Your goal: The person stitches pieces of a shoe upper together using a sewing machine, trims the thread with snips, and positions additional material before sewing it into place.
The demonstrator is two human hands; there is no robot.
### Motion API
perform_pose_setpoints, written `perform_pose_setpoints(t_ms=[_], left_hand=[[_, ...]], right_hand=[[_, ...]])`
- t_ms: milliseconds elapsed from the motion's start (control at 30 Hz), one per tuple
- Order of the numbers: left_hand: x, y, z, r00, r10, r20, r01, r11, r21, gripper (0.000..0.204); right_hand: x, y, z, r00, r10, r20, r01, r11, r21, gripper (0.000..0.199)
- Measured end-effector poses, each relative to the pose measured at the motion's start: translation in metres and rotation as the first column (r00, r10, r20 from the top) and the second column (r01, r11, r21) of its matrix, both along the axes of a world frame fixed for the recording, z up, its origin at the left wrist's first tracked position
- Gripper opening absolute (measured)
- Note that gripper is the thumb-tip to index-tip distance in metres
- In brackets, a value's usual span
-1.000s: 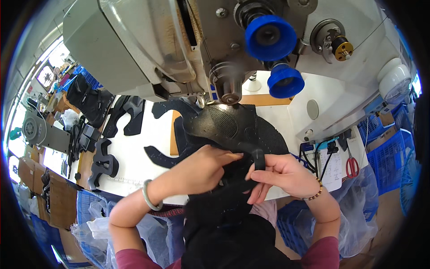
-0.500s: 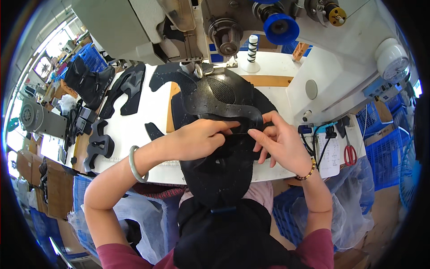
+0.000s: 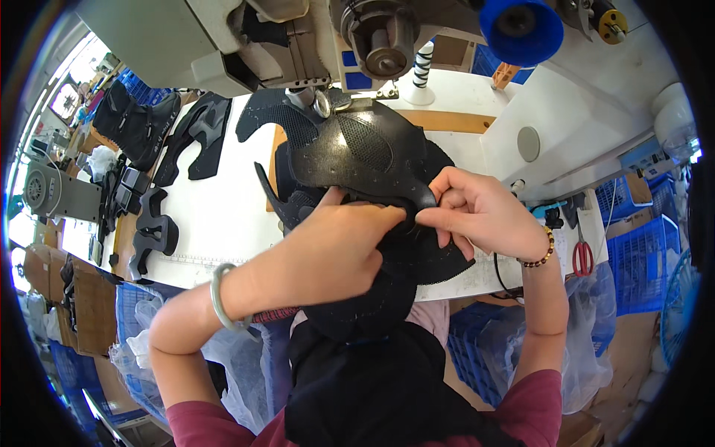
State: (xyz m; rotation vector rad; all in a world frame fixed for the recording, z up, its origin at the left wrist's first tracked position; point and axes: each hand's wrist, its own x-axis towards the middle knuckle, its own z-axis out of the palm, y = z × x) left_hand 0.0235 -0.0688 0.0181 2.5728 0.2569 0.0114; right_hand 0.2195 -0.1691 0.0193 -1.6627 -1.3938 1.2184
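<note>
- Left hand (image 3: 339,246) curled, fingertips pinching the near edge of the black shoe upper (image 3: 357,160); right hand (image 3: 477,212) pinches the same edge, fingers bent.
- The upper lies on the white tabletop (image 3: 216,216) below the sewing machine (image 3: 298,37).
- Blue crates (image 3: 629,261) at right; contents unclear.
- Since half a second ago, both hands have drawn closer together on that edge.

The black shoe upper piece (image 3: 357,160) is a flat, curved panel with a perforated mesh middle and smooth, stitched-looking edges. It lies spread over the white counter (image 3: 216,216) just near the sewing machine's needle area, its far tip under the presser foot. Its near edge is lifted and pinched. More black fabric layers (image 3: 417,253) hang beneath it toward the near side.
</note>
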Motion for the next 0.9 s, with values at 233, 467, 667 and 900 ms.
perform_pose_setpoints(t_ms=[233, 467, 667, 900], left_hand=[[0.006, -0.024, -0.033, 0.919, 0.182, 0.349, -0.23, 0.968, 0.101, 0.026], [0.01, -0.026, -0.049, 0.836, 0.256, 0.486, -0.332, 0.94, 0.076, 0.021], [0.009, -0.025, -0.049, 0.832, 0.255, 0.493, -0.297, 0.955, 0.007, 0.023], [0.011, -0.025, -0.049, 0.817, 0.29, 0.499, -0.302, 0.951, -0.059, 0.02]], right_hand=[[0.009, 0.008, -0.019, 0.991, 0.087, 0.1, -0.102, 0.982, 0.16, 0.02], [0.015, 0.011, -0.014, 0.986, 0.08, -0.147, -0.075, 0.996, 0.038, 0.019], [0.014, 0.011, -0.01, 0.991, 0.135, -0.02, -0.134, 0.989, 0.065, 0.017], [0.013, 0.012, -0.006, 0.985, 0.172, 0.02, -0.173, 0.984, 0.047, 0.017]])
